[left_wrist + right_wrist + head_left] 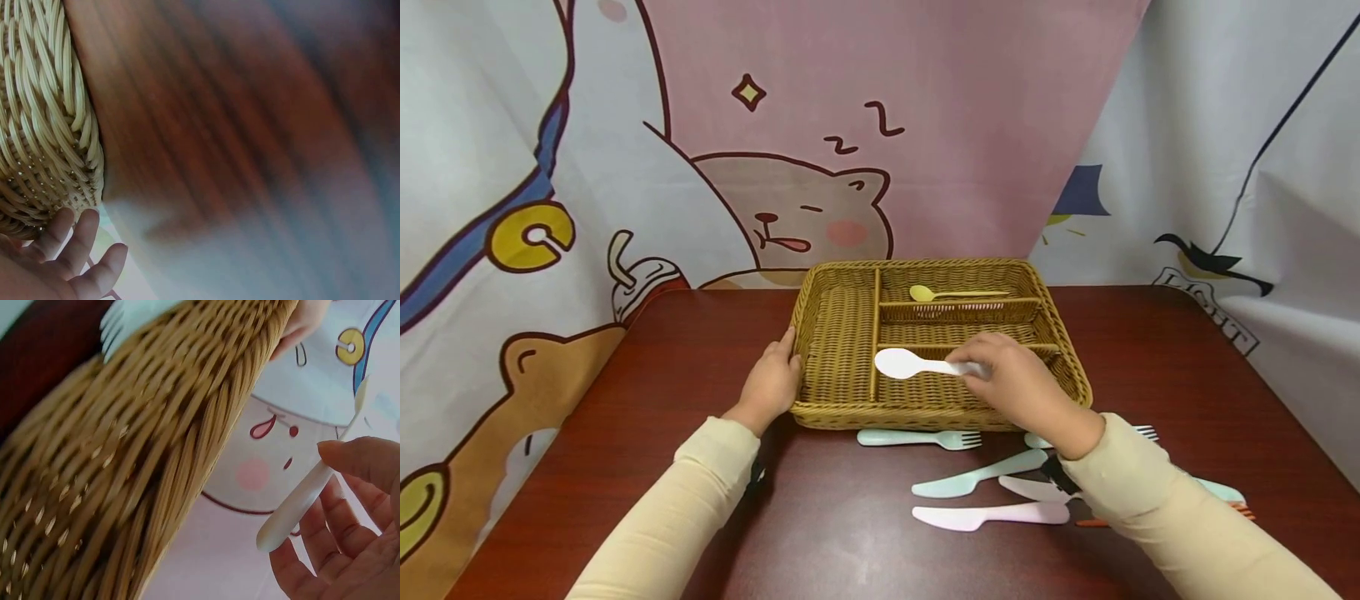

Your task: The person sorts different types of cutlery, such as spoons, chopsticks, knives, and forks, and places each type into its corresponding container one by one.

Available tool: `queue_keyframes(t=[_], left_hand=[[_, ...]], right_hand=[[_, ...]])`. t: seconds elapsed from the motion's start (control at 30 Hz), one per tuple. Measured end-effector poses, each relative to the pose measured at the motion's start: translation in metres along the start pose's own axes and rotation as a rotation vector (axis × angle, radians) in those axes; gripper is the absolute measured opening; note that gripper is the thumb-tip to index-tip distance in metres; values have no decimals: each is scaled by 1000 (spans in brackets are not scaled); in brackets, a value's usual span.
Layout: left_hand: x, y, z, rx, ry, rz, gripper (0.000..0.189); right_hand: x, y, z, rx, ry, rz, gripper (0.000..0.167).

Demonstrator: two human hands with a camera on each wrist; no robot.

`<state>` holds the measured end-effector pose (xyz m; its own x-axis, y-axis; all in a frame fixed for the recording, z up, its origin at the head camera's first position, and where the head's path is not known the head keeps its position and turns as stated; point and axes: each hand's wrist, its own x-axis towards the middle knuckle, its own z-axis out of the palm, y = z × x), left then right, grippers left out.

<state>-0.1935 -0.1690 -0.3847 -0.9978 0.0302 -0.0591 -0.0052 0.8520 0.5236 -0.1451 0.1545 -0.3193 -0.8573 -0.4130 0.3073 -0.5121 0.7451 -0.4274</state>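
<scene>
My right hand (1011,375) pinches a white spoon (901,363) by its handle, over the front right part of the woven basket (835,415). In the right wrist view the thumb and fingers close around the spoon's handle (297,506). My left hand (770,379) rests against the basket's left side, its fingers fairly straight along the wicker wall (53,106) in the left wrist view. Dividers split the basket into several compartments. A yellow spoon (925,293) lies in the back right one.
In front of the basket lie a pale green fork (917,439), a pale green knife (977,477) and a pink knife (992,515). More cutlery, with orange fork tines (1242,510), is partly hidden beneath my right forearm. A cartoon-printed cloth (970,150) hangs behind the dark red table (820,533).
</scene>
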Motion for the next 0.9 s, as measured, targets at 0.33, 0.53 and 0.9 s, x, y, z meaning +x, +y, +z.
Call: queue_keyframes(t=[0.33, 0.53, 0.9], left_hand=[[0, 1, -1, 0, -3, -2, 57], [0, 2, -1, 5, -1, 4, 57], [1, 0, 0, 17, -6, 7, 57]], right_hand=[[20, 24, -8, 27, 9, 37, 21], [31, 31, -14, 17, -25, 77, 20], [51, 45, -19, -3, -65, 119, 21]])
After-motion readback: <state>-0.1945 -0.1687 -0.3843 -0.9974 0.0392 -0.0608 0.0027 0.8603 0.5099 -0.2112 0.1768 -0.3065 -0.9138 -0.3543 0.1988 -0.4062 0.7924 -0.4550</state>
